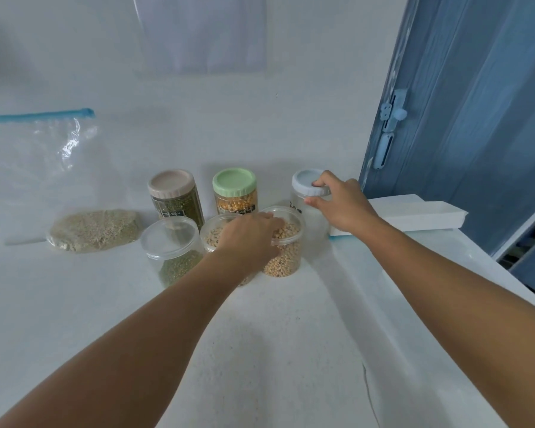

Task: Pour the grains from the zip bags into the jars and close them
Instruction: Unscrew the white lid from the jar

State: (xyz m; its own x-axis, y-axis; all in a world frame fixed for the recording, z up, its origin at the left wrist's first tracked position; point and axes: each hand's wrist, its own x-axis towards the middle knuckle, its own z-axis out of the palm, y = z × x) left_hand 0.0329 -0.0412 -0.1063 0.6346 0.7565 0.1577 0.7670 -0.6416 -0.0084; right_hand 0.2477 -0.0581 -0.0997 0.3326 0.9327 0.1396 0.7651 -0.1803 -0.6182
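Observation:
A clear zip bag [44, 156] with a blue zip strip stands at the left, its pale grains [93, 230] heaped at the bottom. My right hand [340, 202] grips the pale blue lid [305, 180] of an empty clear jar [312, 223], thumb and fingers around the lid's rim. My left hand [250, 234] reaches over a clear-lidded tub of white beans [212, 234] and holds the rim of the soybean tub [286, 257]. A third clear-lidded tub of green grains [170, 248] sits to the left. Behind stand a beige-lidded jar of green grains [175, 196] and a green-lidded jar of corn [234, 193].
Everything stands on a white counter [275, 335] against a white wall. A flat white box [426, 214] lies behind my right hand. A blue door [470, 103] stands at the right, past the counter's raised right edge [414, 304]. A clear plastic sheet [204, 35] hangs on the wall.

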